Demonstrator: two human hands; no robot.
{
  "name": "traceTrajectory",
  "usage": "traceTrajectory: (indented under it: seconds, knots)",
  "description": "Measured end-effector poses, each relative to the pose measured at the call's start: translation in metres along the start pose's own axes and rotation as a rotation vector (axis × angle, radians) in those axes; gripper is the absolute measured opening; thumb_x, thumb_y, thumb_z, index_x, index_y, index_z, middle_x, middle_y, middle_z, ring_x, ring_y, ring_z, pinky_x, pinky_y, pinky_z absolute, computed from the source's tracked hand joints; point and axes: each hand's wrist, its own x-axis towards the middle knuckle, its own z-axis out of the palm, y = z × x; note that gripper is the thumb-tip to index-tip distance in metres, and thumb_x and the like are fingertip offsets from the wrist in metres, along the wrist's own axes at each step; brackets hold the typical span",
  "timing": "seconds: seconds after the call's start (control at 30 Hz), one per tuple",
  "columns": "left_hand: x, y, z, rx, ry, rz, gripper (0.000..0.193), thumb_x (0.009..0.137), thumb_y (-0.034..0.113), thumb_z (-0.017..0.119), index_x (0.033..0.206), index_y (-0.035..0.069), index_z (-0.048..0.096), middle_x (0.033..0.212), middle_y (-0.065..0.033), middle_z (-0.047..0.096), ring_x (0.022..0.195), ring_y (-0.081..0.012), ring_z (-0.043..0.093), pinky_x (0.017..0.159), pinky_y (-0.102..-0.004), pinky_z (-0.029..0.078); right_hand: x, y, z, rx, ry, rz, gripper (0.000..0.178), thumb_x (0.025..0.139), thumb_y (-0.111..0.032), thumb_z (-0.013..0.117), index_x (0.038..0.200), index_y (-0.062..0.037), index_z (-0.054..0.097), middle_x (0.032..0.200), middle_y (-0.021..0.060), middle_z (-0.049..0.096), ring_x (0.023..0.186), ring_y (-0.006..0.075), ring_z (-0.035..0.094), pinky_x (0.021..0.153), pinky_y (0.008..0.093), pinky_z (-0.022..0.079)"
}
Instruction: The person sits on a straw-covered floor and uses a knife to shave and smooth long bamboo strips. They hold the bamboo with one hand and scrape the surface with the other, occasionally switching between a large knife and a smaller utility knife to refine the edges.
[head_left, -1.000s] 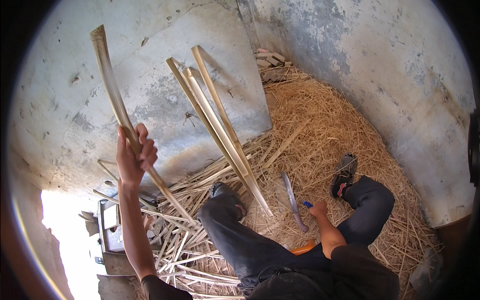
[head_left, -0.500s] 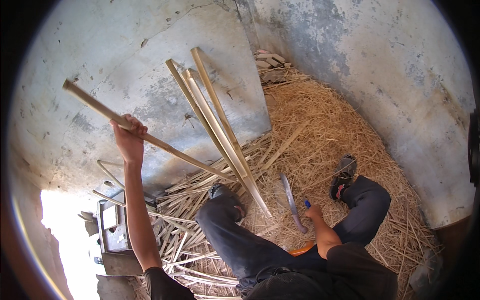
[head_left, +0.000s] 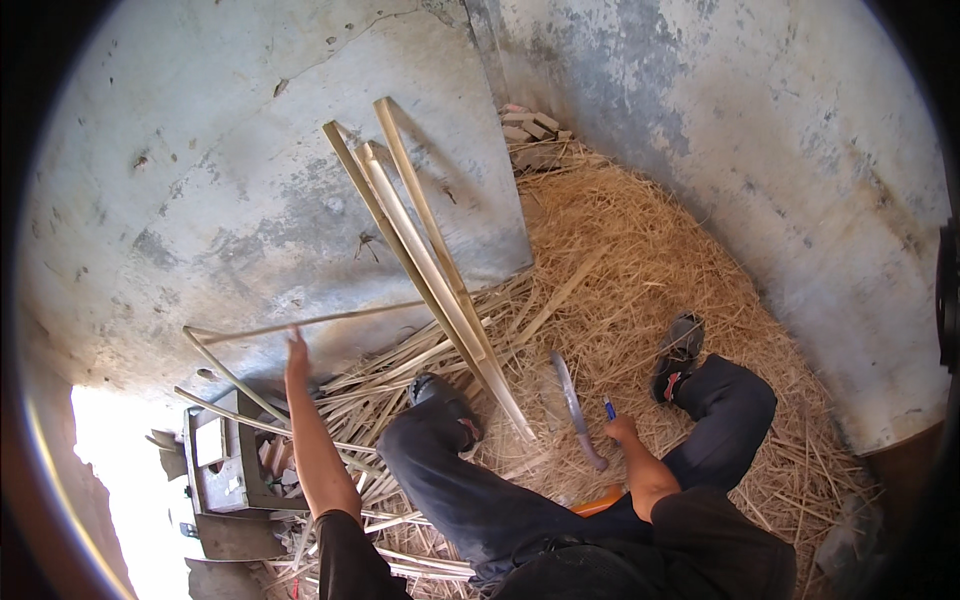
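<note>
My left hand point(head_left: 297, 350) is raised at the left, its fingertip meeting a thin bamboo strip point(head_left: 365, 312) in front of the wall. The hand is seen edge-on and smeared, so a grip cannot be made out. My right hand point(head_left: 621, 429) is closed low beside my right knee; a small blue-ended object point(head_left: 610, 410) sticks out of it, the rest hidden in the fist. Left of it, a long curved knife point(head_left: 568, 388) with a dull purplish handle lies on the straw. Split bamboo lengths point(head_left: 425, 245) lean upright against the wall before my left foot.
Shavings point(head_left: 620, 240) cover the floor to the right, with bamboo strips point(head_left: 350, 400) piled left of my left foot. A wooden box point(head_left: 222, 460) stands at the left beside a bright opening. Bricks point(head_left: 528, 125) sit in the far corner. Something orange point(head_left: 598, 500) shows between my legs.
My left hand has come down and right from high on the wall. The thick bamboo pole it held slanting is no longer seen in that position. My right hand has barely moved.
</note>
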Motion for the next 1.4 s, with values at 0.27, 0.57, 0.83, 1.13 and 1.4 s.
traceTrajectory:
  seconds: [0.27,0.57,0.83,1.13,1.4]
  knots:
    - [-0.015,-0.088,0.086,0.494,-0.486,-0.127,0.064,0.104,0.056,0.063,0.147,0.01,0.056,0.134,-0.0133,0.067,0.118,-0.0236,0.066,0.1,-0.0466,0.055,0.001,0.0,0.001,0.008,0.025,0.009,0.037,0.096,-0.024,0.074,0.122,0.0018,0.075,0.118,0.0213,0.076,0.104,0.0343,0.077,0.088,0.0465,0.061]
    - [-0.052,-0.013,0.205,0.597,-0.512,0.252,0.063,0.093,0.05,0.08,0.122,-0.005,0.069,0.099,-0.0139,0.075,0.084,-0.0201,0.075,0.07,-0.0373,0.064,-0.018,-0.022,0.004,-0.057,0.103,-0.107,0.052,0.098,-0.024,0.067,0.143,0.0015,0.058,0.126,0.0261,0.072,0.114,0.0383,0.073,0.095,0.049,0.058]
    - [-0.041,-0.047,0.272,0.722,-0.075,0.72,0.077,0.084,0.055,0.085,0.117,-0.013,0.069,0.11,-0.0306,0.075,0.095,-0.0421,0.076,0.084,-0.0478,0.062,-0.07,-0.066,-0.018,0.032,0.033,-0.074,0.08,0.099,-0.027,0.067,0.163,0.0,0.028,0.137,0.0288,0.066,0.124,0.0415,0.067,0.104,0.0513,0.054]
    - [-0.043,-0.043,0.285,0.511,-0.124,0.76,0.044,0.086,0.034,0.087,0.099,-0.004,0.071,0.096,-0.0233,0.077,0.091,-0.038,0.076,0.079,-0.0469,0.059,-0.04,-0.047,-0.013,0.207,0.031,0.091,0.068,0.096,-0.041,0.071,0.148,0.0003,0.056,0.139,0.021,0.068,0.126,0.0376,0.067,0.103,0.0486,0.055]
    - [-0.052,-0.032,0.283,0.418,-0.127,0.765,0.044,0.087,0.02,0.084,0.115,-0.005,0.06,0.098,-0.0206,0.076,0.088,-0.0353,0.075,0.08,-0.0445,0.059,-0.056,-0.045,-0.019,0.021,0.002,-0.069,0.045,0.099,-0.036,0.068,0.124,0.0015,0.073,0.121,0.0213,0.075,0.111,0.0363,0.074,0.095,0.0493,0.057]
